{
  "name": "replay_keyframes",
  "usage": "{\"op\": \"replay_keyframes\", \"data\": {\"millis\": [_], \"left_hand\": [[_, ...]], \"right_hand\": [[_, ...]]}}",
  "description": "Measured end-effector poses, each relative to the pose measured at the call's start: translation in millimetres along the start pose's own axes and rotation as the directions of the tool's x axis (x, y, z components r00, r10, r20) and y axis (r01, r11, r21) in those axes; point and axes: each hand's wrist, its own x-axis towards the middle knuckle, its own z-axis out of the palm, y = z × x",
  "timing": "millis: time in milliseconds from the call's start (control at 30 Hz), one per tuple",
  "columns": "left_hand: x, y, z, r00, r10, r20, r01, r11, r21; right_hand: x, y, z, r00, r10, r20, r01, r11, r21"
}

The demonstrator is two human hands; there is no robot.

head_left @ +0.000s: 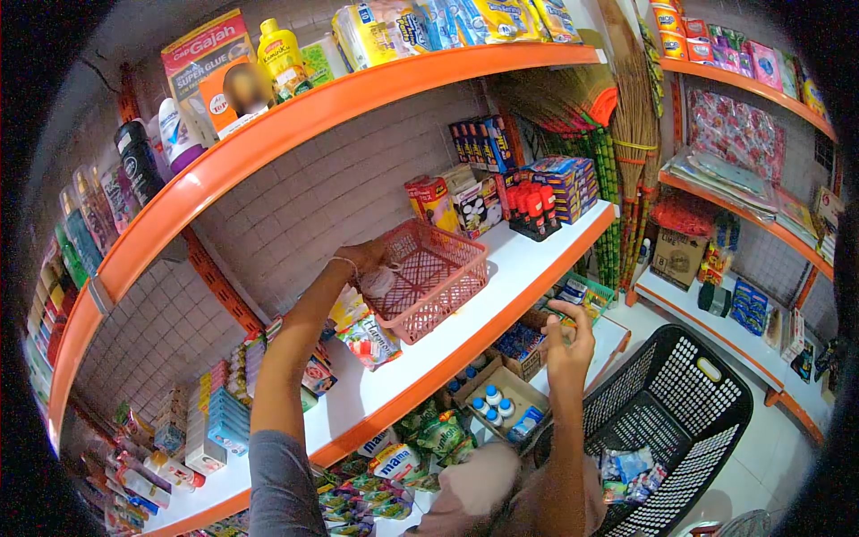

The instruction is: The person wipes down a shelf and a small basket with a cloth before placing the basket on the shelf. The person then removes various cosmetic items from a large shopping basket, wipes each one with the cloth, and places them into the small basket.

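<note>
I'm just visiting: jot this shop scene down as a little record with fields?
Left hand: at the rim of the pink basket
Right hand: raised, fingers partly curled, seemingly holding nothing
Beside the basket: colourful packets on the white shelf
Farther along shelf: red-topped items
Black crate: small packages inside

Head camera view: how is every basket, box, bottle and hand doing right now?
Pink plastic basket: open-topped
Black plastic basket: open-topped, packets inside
Cardboard box: open, holding bottles
Blue-capped bottles: capped, upright
Left hand: at the pink basket
Right hand: raised, fingers partly bent
</note>
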Motion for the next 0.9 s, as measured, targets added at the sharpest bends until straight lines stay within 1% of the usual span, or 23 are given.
{"op": "replay_keyframes", "data": {"millis": [67, 200, 267, 300, 333, 400, 467, 533, 600, 633, 667, 733, 833, 900], "left_hand": [[-21, 17, -8, 0.996, -0.077, 0.039, 0.08, 0.993, -0.082], [-21, 16, -6, 0.988, -0.145, 0.06, 0.151, 0.981, -0.119], [-9, -1, 2, 0.999, 0.045, -0.024, -0.044, 0.999, 0.005], [18, -39, 21, 0.963, 0.259, -0.076, -0.245, 0.956, 0.161], [33, -60, 31, 0.88, 0.467, -0.093, -0.417, 0.85, 0.32], [29, -44, 31, 0.891, 0.366, -0.269, -0.284, 0.911, 0.299], [23, -31, 26, 0.908, 0.278, -0.313, -0.189, 0.939, 0.287], [23, -28, 19, 0.951, 0.205, -0.23, -0.129, 0.942, 0.309], [58, -52, 40, 0.897, 0.266, -0.353, -0.083, 0.886, 0.457], [60, -50, 41, 0.863, 0.301, -0.406, -0.051, 0.85, 0.524], [60, -51, 41, 0.891, 0.262, -0.37, -0.041, 0.859, 0.511], [24, -18, 18, 0.94, 0.18, -0.29, -0.018, 0.874, 0.485], [22, -19, 17, 0.938, 0.208, -0.276, -0.005, 0.807, 0.59], [22, -16, 17, 0.947, 0.18, -0.267, 0.015, 0.803, 0.596]], "right_hand": [[0, -1, 0, 1.0, 0.002, 0.002, -0.002, 1.0, 0.002], [0, -1, -1, 1.0, 0.006, 0.004, -0.006, 1.0, 0.014], [-1, -2, -1, 1.0, 0.013, 0.003, -0.013, 1.0, 0.024], [-1, -3, -1, 1.0, 0.012, 0.002, -0.012, 1.0, 0.027], [-1, -4, -1, 1.0, 0.011, 0.0, -0.011, 0.999, 0.03], [-1, -5, -1, 1.0, -0.004, 0.004, 0.004, 1.0, 0.011], [-1, -4, -3, 1.0, -0.02, 0.008, 0.02, 1.0, -0.007], [-1, -2, -3, 0.999, -0.038, 0.013, 0.038, 0.999, -0.023], [0, -2, -3, 1.0, -0.025, 0.003, 0.025, 0.999, -0.036], [0, -2, -2, 1.0, -0.018, -0.002, 0.018, 0.999, -0.042], [-1, -3, -2, 1.0, -0.013, 0.001, 0.013, 0.999, -0.031], [-2, -6, -2, 1.0, 0.001, 0.009, -0.001, 1.0, -0.009], [-1, -4, -1, 1.0, -0.014, 0.006, 0.014, 1.0, -0.02], [-1, -1, -1, 1.0, -0.008, 0.008, 0.008, 1.0, -0.006]]}}
